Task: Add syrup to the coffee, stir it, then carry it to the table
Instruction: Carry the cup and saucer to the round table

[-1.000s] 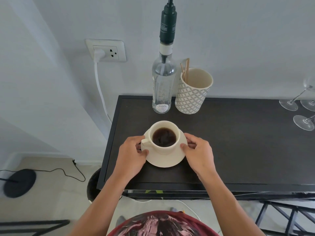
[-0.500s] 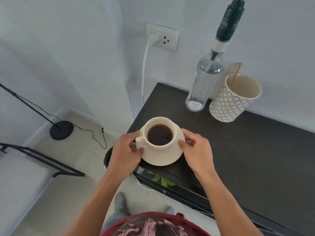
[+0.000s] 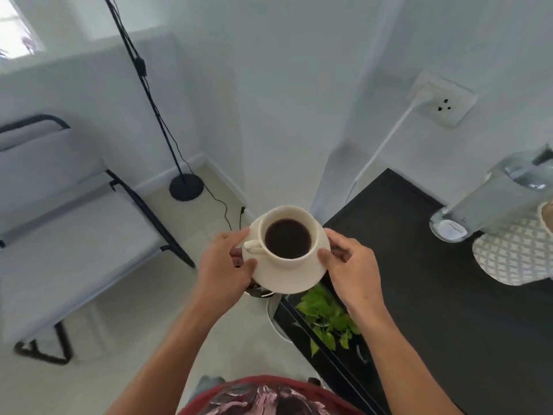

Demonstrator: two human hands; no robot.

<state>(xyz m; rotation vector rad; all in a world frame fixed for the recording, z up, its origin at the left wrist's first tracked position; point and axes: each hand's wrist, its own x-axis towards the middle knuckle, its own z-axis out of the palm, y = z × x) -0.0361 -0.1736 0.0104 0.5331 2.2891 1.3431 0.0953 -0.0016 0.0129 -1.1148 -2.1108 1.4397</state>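
Seen from the head camera, a person holds a cream cup (image 3: 288, 235) of black coffee on its saucer (image 3: 294, 278) in mid-air, off the left edge of a dark counter (image 3: 443, 295). The left hand (image 3: 223, 269) pinches the saucer's left rim, thumb on top near the cup's handle and fingers tucked beneath. The right hand (image 3: 353, 272) grips the right rim the same way, thumb against the upper edge. Neither hand is spread wide or closed into a fist.

The coffee sits level in the cup, with no stirrer in it. On the counter's far right stand a clear bottle (image 3: 496, 202), probably the syrup, and a patterned cup (image 3: 514, 256), both blurred and partly cut by the frame's edge. A leafy plant (image 3: 329, 316) shows just under the saucer, below the counter top. To the left are a black-framed chair (image 3: 74, 223) and a floor lamp's round base (image 3: 186, 187).

Judging by the lifted saucer, the syrup and stirring look finished and the carry to the table is in hand. No table is clearly in view. The next move calls for a steady, level walk and a matched two-handed grip so that the full cup neither slides nor spills.
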